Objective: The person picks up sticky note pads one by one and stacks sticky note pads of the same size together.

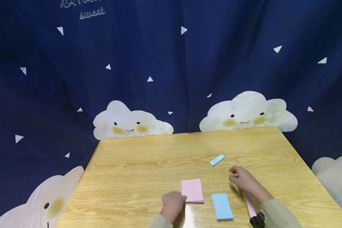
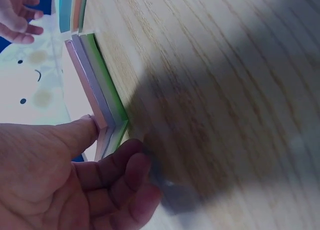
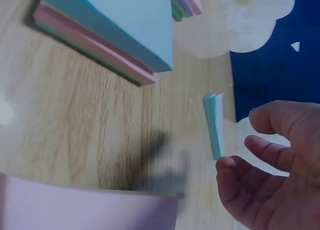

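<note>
A square stack of sticky notes (image 1: 192,190), pink on top with purple and green layers (image 2: 107,85) below, lies on the table. At its near left corner my left hand (image 1: 172,202) pinches it, thumb on the top sheet and curled index finger against the lower edge. My right hand (image 1: 246,182) hovers over the table with loosely bent fingers and nothing between them. Beyond its fingertips lies a narrow light-blue sticky-note strip (image 1: 217,160), apart from the hand in the head view. Below the right wrist is a long pink strip pad (image 1: 249,205), partly hidden by the arm.
A rectangular stack of sticky notes (image 1: 222,206), blue on top with pink and green layers below, lies between my hands near the front. The wooden table (image 1: 136,167) ends at a dark blue curtain (image 1: 159,47) printed with clouds.
</note>
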Motion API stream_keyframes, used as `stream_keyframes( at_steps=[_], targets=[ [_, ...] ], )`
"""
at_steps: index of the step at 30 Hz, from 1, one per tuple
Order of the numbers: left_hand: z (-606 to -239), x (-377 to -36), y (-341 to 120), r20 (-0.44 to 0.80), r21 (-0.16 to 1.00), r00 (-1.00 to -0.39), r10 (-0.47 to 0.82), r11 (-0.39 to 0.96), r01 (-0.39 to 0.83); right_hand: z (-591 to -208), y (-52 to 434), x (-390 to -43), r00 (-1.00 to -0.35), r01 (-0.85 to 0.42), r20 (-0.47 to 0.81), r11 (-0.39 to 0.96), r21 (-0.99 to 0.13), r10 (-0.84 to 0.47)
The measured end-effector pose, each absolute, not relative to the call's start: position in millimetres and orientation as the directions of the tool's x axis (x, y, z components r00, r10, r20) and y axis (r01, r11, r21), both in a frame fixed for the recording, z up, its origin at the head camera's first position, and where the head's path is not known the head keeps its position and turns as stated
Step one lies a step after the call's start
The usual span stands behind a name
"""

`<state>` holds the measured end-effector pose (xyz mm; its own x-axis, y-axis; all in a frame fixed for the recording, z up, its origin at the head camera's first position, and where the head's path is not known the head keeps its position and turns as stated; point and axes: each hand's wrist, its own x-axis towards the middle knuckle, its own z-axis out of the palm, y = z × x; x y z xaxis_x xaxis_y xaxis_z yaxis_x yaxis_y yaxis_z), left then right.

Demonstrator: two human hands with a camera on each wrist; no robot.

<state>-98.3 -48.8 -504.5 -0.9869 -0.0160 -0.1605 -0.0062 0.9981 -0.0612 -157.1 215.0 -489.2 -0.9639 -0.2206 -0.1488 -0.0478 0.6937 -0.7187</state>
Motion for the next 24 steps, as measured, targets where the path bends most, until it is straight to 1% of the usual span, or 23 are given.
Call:
stream_keyframes(
  at_steps=[3,10,17,20,24],
  targets=[
    [-505,-100,-49,-0.166,-0.053,-0.986,-0.022,0.999,-0.013,-493,213,-167,-0.966,-0.055,-0.146,0.721,-0.691,-0.213],
    [-506,-99,-49,-0.167,-0.03,-0.986,-0.026,0.999,-0.021,-505,205,-190,-0.975,-0.111,-0.09,0.795,-0.597,-0.204],
    [-504,-97,-50,-0.162,-0.017,-0.986,-0.029,1.0,-0.026,-513,190,-210,-0.966,-0.22,-0.002,0.829,-0.514,-0.257],
    [-505,-97,-50,-0.171,-0.017,-0.985,-0.029,0.999,-0.027,-516,185,-214,-0.965,-0.23,-0.003,0.851,-0.472,-0.262],
    [-507,-98,-50,-0.175,-0.021,-0.984,-0.033,0.999,-0.03,-518,180,-217,-0.965,-0.212,-0.048,0.873,-0.44,-0.259]
  ],
)
